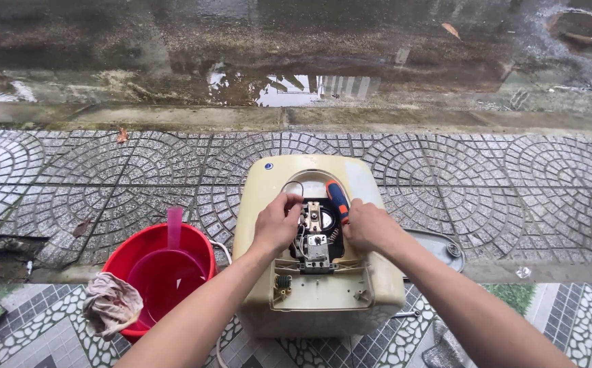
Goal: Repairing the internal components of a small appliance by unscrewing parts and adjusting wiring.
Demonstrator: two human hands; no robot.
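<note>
One cream water heater (279,187) with its wiring exposed; one red bucket (151,240); left hand (277,223) pinches the wires; right hand (369,227) grips one orange-handled screwdriver (337,200).

The blade of the orange-and-blue screwdriver (337,199) is hidden behind the right hand (371,228), near the middle of the frame, and the fingertips of the left hand (277,223) are lost among the wires inside the open cavity of the cream-coloured appliance (262,197), so what is being pinched there cannot be told. The grey cover (439,247) lying at the right of the appliance is largely masked by the right forearm, and the small fittings inside the cavity are too small to be identified. Both forearms are cut off by the lower edge of the frame, and the lower part of the red bucket (197,238) at lower left is covered by a crumpled rag (111,303).
</note>
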